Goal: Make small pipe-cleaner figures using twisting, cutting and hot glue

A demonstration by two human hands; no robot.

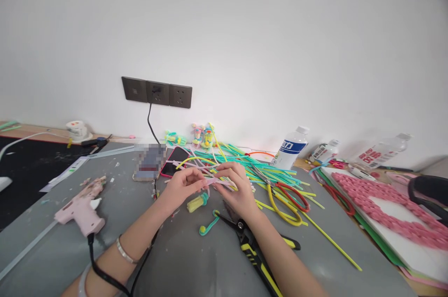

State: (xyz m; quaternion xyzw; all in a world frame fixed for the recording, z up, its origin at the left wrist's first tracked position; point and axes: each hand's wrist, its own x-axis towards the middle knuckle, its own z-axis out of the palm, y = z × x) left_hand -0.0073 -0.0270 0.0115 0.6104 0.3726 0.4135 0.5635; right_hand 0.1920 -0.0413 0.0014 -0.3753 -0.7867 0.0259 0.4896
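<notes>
Both my hands meet over the middle of the grey mat, fingers pinched on a pale pink pipe cleaner [211, 181]. My left hand [187, 185] grips one part of it, and my right hand [238, 189] grips it just to the right. Below the fingers lies a small yellow pipe-cleaner bundle [196, 203] with a teal band. Closer to me is a short teal pipe-cleaner piece [210, 225] with yellow curled ends. Black-and-yellow cutters [252, 245] lie partly under my right forearm. Red-and-yellow-handled scissors [276, 189] rest on many loose pipe cleaners [287, 175].
A pink glue gun [80, 210] lies at left, its black cord crossing my left forearm. Phones [172, 166], small pipe-cleaner figures [203, 136] and a bottle [290, 147] stand or lie toward the wall. At right is a board with pink braided material [385, 199].
</notes>
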